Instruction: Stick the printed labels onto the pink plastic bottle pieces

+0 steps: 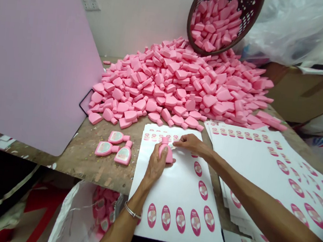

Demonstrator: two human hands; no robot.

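At the left of the desk point(87, 163), three labelled pink bottle-shaped pieces point(115, 149) are lying just beside a heap of bare pink pieces point(177, 80). The left hand point(156, 166) is closing around another pink piece point(165, 150), which is sitting on a label sheet point(167, 198). That piece looks light and stiff, with a matte, grippy surface, and is best held by its broad body, not its narrow neck. The right hand point(189, 143) is bringing its fingertips together at the sheet, though what they pinch is too small to tell. A tilted wicker basket point(218, 23) is leaning above the heap, while more label sheets point(274, 167) are lying stacked to the right.
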